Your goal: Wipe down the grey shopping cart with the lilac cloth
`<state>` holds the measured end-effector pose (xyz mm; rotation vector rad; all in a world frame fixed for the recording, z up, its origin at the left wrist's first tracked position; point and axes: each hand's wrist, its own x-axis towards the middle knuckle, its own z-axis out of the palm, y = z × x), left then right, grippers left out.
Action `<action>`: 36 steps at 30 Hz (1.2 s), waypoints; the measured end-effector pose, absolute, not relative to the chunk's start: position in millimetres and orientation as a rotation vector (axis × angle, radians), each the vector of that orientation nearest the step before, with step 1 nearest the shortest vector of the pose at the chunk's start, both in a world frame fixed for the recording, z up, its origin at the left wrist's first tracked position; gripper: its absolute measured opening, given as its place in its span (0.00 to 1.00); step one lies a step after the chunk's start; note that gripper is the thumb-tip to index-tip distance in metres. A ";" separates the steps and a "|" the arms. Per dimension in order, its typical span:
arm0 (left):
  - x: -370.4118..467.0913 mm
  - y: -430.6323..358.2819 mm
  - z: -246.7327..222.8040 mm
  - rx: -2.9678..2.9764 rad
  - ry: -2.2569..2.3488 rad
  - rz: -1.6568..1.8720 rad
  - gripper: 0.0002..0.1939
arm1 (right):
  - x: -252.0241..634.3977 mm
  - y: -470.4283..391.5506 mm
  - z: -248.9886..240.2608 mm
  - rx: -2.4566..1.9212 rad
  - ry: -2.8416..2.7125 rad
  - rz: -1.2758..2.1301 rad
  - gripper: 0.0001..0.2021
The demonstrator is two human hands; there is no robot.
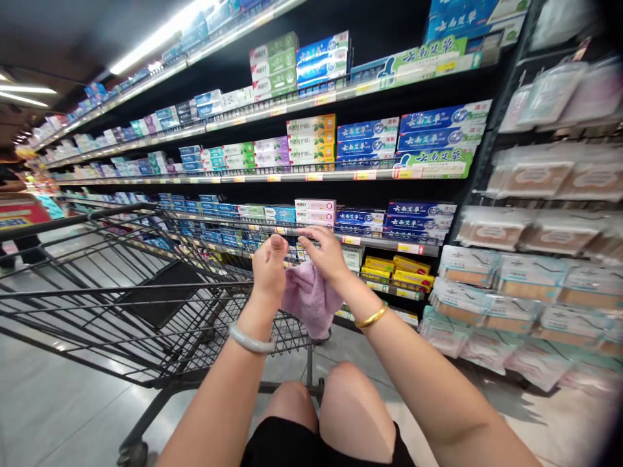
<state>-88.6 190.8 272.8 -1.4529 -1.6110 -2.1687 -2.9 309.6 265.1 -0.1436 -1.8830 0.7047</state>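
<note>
Toothpaste shelves (341,176) stand beyond the shopping cart (160,295); by the cart's end a lavender cloth (314,303) hangs, not yet laid aside, between curled left hand (269,267) and loosely bent right hand (325,254), grip unclear.

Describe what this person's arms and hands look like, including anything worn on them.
Both hands are bare, with no gloves. The left hand has a smooth, rounded, pale grey bangle at its wrist; the right hand has a slimmer, shiny gold-coloured bangle. No sleeves show on the forearms.
</note>
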 end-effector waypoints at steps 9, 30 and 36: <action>-113.6 141.8 294.9 -1.884 -1.668 -2.045 0.32 | 62.2 319.1 283.6 -0.013 -1.785 0.825 0.14; -72.9 76.0 285.5 -2.189 -1.608 -1.474 0.47 | 133.2 255.1 259.6 0.054 -1.991 0.868 0.39; -73.1 67.6 293.5 -2.235 -1.619 -1.479 0.52 | 139.0 249.1 268.1 0.136 -2.000 0.871 0.44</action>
